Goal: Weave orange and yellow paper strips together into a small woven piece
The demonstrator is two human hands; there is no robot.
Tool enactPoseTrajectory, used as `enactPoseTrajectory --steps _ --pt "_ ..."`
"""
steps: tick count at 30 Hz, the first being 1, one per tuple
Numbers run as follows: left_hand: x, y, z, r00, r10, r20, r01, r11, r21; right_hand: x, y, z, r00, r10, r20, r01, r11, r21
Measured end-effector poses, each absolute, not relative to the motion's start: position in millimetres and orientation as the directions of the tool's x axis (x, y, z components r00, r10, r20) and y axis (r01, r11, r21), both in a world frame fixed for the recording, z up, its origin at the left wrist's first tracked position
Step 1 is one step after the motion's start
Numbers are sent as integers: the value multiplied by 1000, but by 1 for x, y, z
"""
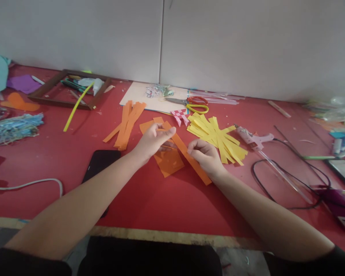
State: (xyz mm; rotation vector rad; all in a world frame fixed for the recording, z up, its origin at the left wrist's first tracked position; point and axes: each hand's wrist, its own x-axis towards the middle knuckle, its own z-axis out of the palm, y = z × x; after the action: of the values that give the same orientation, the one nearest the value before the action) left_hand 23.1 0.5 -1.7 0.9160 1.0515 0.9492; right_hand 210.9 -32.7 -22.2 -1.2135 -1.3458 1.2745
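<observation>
table edge at 6 o'clock; left hand loosely half open by the orange strip, right hand nearly closed, pinching it.

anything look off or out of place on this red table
Two things: a bright yellow strip juts askew over the brown wooden frame, and the pink glue gun has its nozzle right by the yellow paper strips, an awkward spot if it's hot.

Open bench at six o'clock, a clear way in; yellow strips and glue gun block three, phone crowds eight!
</observation>
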Motion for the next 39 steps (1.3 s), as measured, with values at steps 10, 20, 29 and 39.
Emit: enactPoseTrajectory --steps 10,20,29,39 --pt "22 -6 -9 325 929 -179 70 165 984 211 -34 -27 -136 991 -14 27 -10 -1000" --pt "28 -7 -9 239 968 -82 -224 138 965 212 -34 -29 -174 985 1 -28 -4 -1000" --pt "27 -1 -9 79 992 -99 -274 117 955 214 -32 -34 -186 981 46 -42 39 -998" --pt "13 15 -6 -209 965 -160 -473 43 880 215 -32 -38 -219 974 61 -103 40 -994"
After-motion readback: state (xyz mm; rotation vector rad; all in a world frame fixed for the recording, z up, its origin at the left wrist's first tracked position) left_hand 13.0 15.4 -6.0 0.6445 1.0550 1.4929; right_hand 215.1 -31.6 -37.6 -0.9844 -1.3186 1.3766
